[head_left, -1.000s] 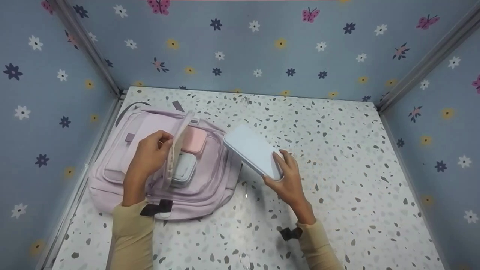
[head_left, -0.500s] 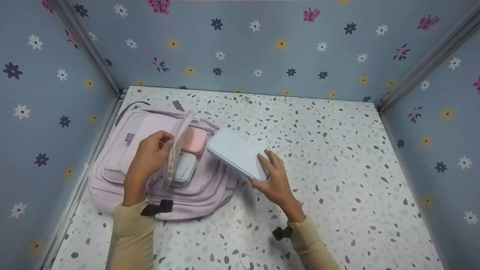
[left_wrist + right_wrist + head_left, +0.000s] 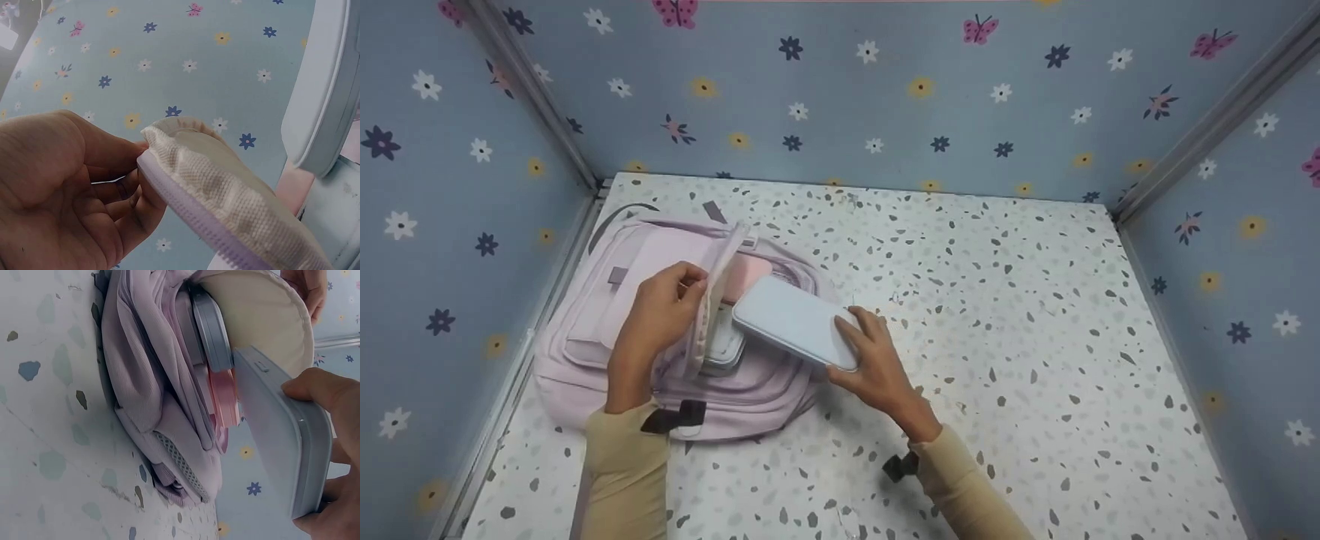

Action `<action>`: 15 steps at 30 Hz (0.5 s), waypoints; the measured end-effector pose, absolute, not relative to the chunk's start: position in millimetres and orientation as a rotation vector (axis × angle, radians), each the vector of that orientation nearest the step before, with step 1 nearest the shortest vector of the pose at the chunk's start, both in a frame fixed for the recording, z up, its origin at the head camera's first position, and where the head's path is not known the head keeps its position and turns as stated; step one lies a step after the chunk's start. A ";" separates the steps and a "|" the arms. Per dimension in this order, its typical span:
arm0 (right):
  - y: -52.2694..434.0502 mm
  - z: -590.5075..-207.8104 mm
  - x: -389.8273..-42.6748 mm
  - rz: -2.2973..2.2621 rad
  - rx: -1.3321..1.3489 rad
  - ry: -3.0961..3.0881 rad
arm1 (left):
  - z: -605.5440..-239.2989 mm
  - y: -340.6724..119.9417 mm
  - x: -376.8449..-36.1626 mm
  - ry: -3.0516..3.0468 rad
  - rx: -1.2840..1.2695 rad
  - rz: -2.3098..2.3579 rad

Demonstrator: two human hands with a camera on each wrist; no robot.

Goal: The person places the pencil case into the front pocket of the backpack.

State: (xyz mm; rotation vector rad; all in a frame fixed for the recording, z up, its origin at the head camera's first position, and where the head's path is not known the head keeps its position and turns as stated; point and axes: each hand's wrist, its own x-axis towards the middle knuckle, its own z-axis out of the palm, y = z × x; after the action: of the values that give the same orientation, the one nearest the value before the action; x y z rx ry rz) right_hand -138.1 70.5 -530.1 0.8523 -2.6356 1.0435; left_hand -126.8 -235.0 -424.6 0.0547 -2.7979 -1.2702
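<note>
Hands (image 3: 656, 319) hold backpack flap (image 3: 712, 300), unlabelled case (image 3: 795, 321).

On the speckled terrazzo tabletop (image 3: 997, 315) a lilac fabric backpack (image 3: 780, 390) lies at nine o'clock. The left hand (image 3: 656, 319) pinches its raised front flap (image 3: 718, 289); the right hand (image 3: 874, 364) grips a pale-blue flat rectangular case (image 3: 795, 321) over the opening, above a pink box (image 3: 750, 270).

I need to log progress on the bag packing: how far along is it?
Done: a pink case and a grey case already sit in the backpack. In hand: the left hand holds the flap open while the right hand angles the pale blue case over the opening. Left: sliding it in and closing the flap.
</note>
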 end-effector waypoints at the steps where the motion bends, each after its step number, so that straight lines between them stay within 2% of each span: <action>1: 68.5 -530.0 -138.2 1.038 0.856 -2.646 | -424.6 -235.1 -126.6 -2.797 0.051 -1.272; 15: 49.0 -527.6 -146.6 1.035 0.919 -2.678 | -425.6 -231.7 -128.6 -2.757 0.013 -1.259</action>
State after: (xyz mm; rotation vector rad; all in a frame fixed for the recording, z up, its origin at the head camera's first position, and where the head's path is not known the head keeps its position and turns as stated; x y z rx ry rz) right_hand -146.6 49.0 -527.6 0.9195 -2.6781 1.0352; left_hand -128.6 -231.7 -425.6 0.0131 -2.7570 -1.2590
